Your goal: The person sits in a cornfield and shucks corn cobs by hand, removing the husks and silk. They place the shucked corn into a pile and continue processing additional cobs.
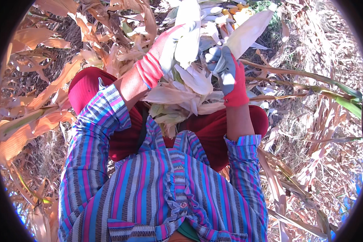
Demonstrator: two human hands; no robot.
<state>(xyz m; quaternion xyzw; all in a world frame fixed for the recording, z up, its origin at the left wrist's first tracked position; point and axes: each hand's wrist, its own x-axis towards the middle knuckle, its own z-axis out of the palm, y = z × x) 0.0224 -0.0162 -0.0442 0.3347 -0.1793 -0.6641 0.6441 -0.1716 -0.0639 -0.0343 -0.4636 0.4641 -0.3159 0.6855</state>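
Left hand (171,50), in a red-cuffed pale glove, grips a corn ear in pale husk (189,34) near the twelve o'clock edge of the view; some of its fingers are hidden. The ear's long axis runs almost from twelve to six o'clock, the blunt end toward six and the upper end cut off by the frame. Just beside it, at three o'clock, the right hand (225,68) has its fingers curled shut on a broad pale husk leaf (250,32), whose tip points between one and two o'clock. Below both hands, loose husks (195,82) lie heaped between the person's red-trousered knees (250,119). Yellow corn (243,15) shows near one o'clock, a green-ended stalk (349,103) at about three, and dry orange-brown leaves (36,135) toward nine.
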